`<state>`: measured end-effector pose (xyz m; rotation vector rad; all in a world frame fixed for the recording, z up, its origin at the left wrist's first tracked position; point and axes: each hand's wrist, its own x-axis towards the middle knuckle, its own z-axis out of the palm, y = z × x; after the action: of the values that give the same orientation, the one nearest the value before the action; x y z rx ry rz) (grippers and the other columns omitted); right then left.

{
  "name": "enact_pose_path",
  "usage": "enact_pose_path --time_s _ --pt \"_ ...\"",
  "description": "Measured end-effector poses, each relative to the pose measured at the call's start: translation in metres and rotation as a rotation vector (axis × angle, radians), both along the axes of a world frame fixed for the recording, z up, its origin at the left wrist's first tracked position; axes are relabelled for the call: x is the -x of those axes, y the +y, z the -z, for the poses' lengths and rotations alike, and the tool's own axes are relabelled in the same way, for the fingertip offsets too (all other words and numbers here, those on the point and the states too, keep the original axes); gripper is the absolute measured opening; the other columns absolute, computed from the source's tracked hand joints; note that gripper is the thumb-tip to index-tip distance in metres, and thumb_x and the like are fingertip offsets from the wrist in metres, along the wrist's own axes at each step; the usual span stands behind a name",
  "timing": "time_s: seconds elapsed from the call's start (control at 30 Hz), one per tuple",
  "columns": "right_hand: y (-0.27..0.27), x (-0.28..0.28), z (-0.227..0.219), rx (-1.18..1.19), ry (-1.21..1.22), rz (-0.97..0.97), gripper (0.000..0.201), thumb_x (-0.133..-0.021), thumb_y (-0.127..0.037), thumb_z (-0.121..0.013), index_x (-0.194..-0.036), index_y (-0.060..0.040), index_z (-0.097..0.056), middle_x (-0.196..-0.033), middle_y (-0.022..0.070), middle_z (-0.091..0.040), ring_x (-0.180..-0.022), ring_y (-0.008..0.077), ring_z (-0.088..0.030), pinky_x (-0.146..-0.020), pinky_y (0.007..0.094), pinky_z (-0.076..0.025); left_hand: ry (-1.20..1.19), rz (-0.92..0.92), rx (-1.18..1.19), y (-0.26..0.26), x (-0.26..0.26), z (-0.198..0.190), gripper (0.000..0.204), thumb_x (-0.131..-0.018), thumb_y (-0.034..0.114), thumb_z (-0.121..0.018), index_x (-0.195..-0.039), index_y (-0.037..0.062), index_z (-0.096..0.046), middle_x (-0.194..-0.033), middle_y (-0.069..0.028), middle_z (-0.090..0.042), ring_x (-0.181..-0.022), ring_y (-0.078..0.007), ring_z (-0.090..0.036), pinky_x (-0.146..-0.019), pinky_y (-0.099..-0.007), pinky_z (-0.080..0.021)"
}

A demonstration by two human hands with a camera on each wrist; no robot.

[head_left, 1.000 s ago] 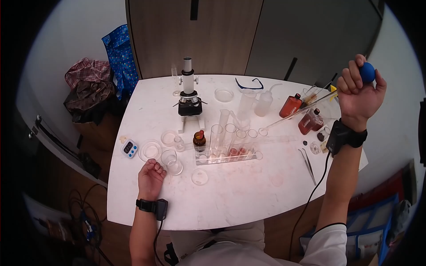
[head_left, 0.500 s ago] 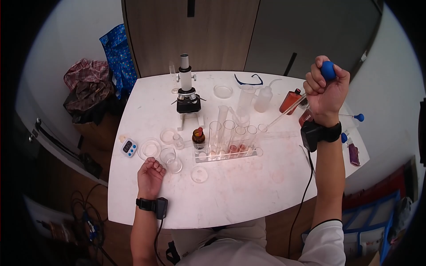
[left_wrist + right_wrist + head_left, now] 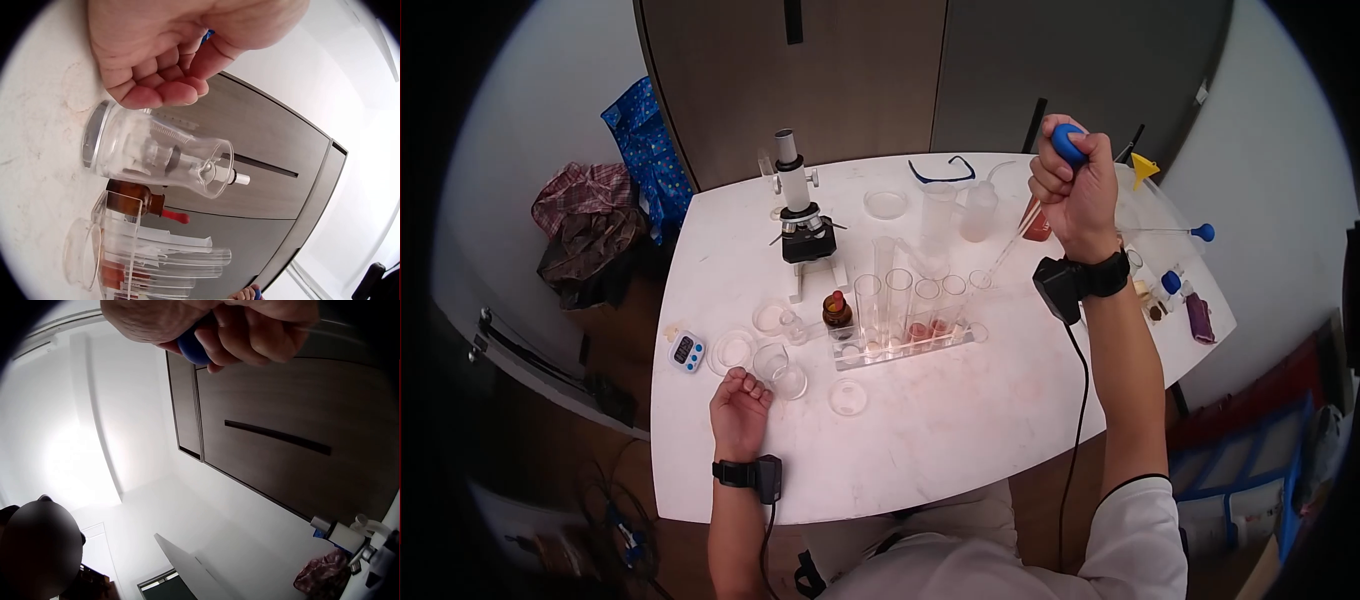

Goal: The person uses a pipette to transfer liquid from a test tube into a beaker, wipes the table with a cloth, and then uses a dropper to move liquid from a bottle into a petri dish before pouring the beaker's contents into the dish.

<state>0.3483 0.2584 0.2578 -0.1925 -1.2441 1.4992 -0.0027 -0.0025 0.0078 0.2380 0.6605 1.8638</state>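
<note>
My right hand (image 3: pixel 1080 195), raised over the table's right side, grips a pipette (image 3: pixel 1012 243) with a blue rubber bulb (image 3: pixel 1069 145); the bulb also shows among the fingers in the right wrist view. The pipette slants down to the left, its lower end at the mouth of the rightmost test tube (image 3: pixel 980 281). Several test tubes stand in a clear rack (image 3: pixel 910 357), some with reddish contents low down. My left hand (image 3: pixel 740 412) rests on the table, fingers loosely curled and holding nothing, beside a clear beaker (image 3: pixel 159 150).
A brown dropper bottle (image 3: pixel 837 312) stands left of the rack, with a microscope (image 3: pixel 805 225) behind it. Petri dishes (image 3: pixel 848 397), a timer (image 3: pixel 687 352) and a wash bottle (image 3: pixel 978 215) are on the table. Bottles and a yellow funnel (image 3: pixel 1144 171) lie at the right.
My right hand has moved left, bringing the pipette more upright while its lower end stays by the rightmost tube. The left hand stays beside the beaker. The head view has shifted slightly.
</note>
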Motion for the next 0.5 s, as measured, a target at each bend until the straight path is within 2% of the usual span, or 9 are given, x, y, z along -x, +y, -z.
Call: enact_pose_path --time_s 0.23,0.5 --pt "-0.002 0.003 0.002 0.045 -0.013 0.025 0.021 -0.09 -0.017 -0.039 -0.095 -0.0029 -0.055 -0.056 -0.0039 -0.031 -0.046 0.0064 -0.021 -0.042 0.0238 -0.018 0.007 0.002 -0.012 0.0 0.001 0.0 0.005 -0.087 0.009 -0.054 -0.092 0.0081 -0.055 -0.076 -0.0013 -0.052 -0.071 -0.0146 -0.05 -0.074 -0.0309 -0.045" --pt "0.003 0.013 0.008 0.077 -0.075 0.02 0.02 -0.09 -0.016 -0.04 -0.092 -0.0029 -0.055 -0.057 -0.0032 -0.032 -0.047 0.0064 -0.022 -0.043 0.0242 -0.018 0.009 0.02 -0.029 -0.001 0.002 0.001 0.005 -0.088 0.01 -0.053 -0.092 0.0079 -0.056 -0.076 -0.0015 -0.053 -0.072 -0.015 -0.052 -0.075 -0.0318 -0.047"
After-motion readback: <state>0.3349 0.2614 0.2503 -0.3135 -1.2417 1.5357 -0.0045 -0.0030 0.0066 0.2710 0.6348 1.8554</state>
